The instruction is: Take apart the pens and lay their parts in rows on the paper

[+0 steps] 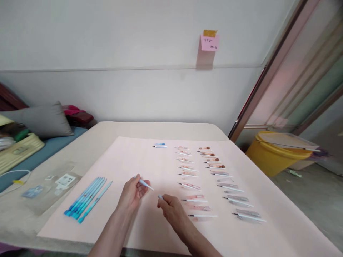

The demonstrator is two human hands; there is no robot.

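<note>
At nine o'clock from the left hand [133, 192], blue pens [85, 196] are lying whole, seemingly left to do. That hand is gripping a light-blue pen part [146, 184]; at its one o'clock, a separated blue pair [160, 147] is lying, apparently done. The right hand [173, 208] is pinching a small blue piece [160, 196]; at its one to three o'clock, two columns of parts [188, 175] are resting, seemingly finished.

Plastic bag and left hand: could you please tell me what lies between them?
A group of blue pens lies there, as the head view shows.
</note>
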